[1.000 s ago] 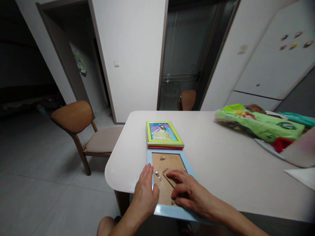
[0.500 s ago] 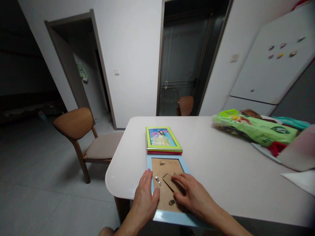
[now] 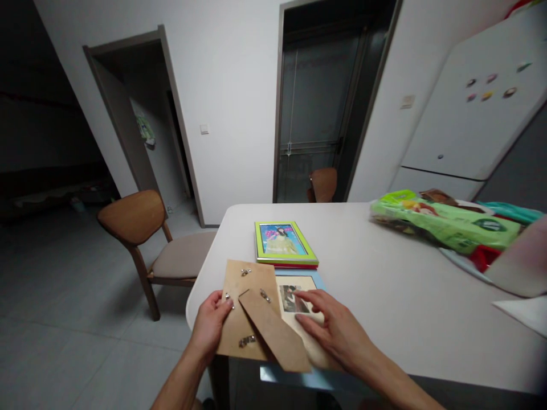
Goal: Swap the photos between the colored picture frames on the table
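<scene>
My left hand [image 3: 209,322] grips the left edge of a brown frame backing board [image 3: 233,327], thumb on top. Metal clips and a fold-out stand leg [image 3: 276,330] are fixed to the board. It is lifted and covers the left part of a light blue picture frame [image 3: 314,279]. Inside that frame shows a cream sheet with a small photo [image 3: 294,299]. Over the sheet's right side hovers my right hand [image 3: 331,324], fingers apart, fingertips close to the photo; whether they touch it I cannot tell. Beyond lies a green picture frame [image 3: 286,242] with a figure in a yellow dress, on top of a red one.
The white table [image 3: 384,313] carries a green plastic package [image 3: 448,219] and other items at the right. A wooden chair [image 3: 141,228] stands left of the table, another chair [image 3: 323,183] behind it. A white fridge [image 3: 465,131] is at the back right.
The backing board has come out of the blue frame and moved left in my left hand, uncovering the sheet and photo. My right hand has left the stand leg.
</scene>
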`<state>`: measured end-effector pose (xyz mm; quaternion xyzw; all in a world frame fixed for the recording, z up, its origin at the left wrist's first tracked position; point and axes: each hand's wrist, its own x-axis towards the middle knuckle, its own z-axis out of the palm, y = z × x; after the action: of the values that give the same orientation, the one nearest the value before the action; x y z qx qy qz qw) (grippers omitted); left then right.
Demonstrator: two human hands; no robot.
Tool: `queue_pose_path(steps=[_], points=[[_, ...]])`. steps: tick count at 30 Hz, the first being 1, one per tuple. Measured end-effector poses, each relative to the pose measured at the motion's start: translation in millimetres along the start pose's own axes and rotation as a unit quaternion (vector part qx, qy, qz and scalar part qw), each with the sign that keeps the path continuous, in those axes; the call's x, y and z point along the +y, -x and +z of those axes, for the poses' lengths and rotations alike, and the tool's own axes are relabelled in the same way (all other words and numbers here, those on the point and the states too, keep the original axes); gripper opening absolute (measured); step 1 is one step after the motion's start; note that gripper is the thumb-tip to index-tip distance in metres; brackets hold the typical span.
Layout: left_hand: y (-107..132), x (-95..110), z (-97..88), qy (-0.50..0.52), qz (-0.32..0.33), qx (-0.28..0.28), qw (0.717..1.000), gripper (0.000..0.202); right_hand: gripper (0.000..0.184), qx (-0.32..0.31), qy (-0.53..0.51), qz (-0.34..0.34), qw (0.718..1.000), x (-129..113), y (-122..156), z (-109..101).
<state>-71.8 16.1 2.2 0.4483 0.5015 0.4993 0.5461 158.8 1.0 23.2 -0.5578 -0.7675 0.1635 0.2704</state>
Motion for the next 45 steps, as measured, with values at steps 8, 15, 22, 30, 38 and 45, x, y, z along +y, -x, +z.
queue_pose_path(steps=[8, 15, 22, 30, 38, 45], points=[[-13, -13, -50.9, -0.160, 0.002, 0.049, 0.986, 0.025, 0.050, -0.002, 0.136, 0.138, 0.981, 64, 1, 4], [-21, -10, -59.8, -0.376, 0.042, 0.109, 0.919, 0.042, 0.050, 0.006, 0.114, 0.155, 0.981, 61, -7, 0], [0, 2, -16.9, -0.473, 0.133, 0.100, 0.865, 0.041, 0.067, 0.023, -0.328, 0.306, 0.893, 45, 5, -19], [51, 13, 105.2, -0.349, 0.211, -0.134, 0.903, 0.069, 0.081, 0.041, -0.514, 0.277, 0.811, 4, 14, -33], [61, 32, 121.8, -0.402, 0.208, -0.177, 0.874, 0.087, 0.080, 0.052, -0.489, 0.245, 0.835, 6, 8, -33], [64, 30, 116.9, -0.432, 0.243, -0.151, 0.855, 0.074, 0.078, 0.055, -0.456, 0.248, 0.853, 10, 5, -28]])
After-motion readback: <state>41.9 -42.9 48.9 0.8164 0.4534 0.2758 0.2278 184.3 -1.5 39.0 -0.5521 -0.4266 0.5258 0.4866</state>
